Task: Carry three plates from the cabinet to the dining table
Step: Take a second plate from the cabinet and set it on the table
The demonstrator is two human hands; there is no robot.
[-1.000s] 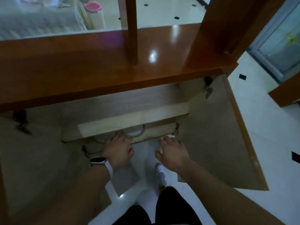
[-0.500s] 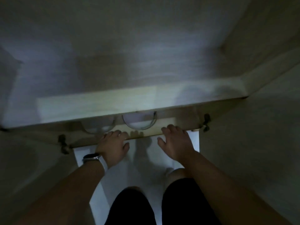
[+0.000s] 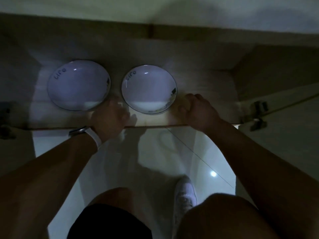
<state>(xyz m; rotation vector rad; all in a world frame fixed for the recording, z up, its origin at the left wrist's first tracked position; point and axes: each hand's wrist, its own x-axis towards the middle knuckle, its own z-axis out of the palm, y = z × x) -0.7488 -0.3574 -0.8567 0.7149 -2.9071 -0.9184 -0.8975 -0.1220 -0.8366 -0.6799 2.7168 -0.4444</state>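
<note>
Two white plates with dark rims and writing lie side by side on the cabinet's bottom shelf (image 3: 155, 120). The left plate (image 3: 78, 84) is further from my hands. The right plate (image 3: 149, 87) sits between my hands. My left hand (image 3: 110, 118), with a watch on the wrist, is blurred at that plate's front left edge. My right hand (image 3: 196, 109) is at its right edge, fingers curled. Neither hand clearly holds anything. A third plate is not visible.
The cabinet is dark inside. Open doors stand at both sides, with hinges at the right (image 3: 257, 116) and the left (image 3: 5, 128). A glossy tiled floor (image 3: 155, 161) lies below, with my knees and a white shoe (image 3: 184, 195) on it.
The view dropped from the cabinet top into the low compartment, so both plates now show in full. My hands moved forward onto the shelf, on either side of the right plate.
</note>
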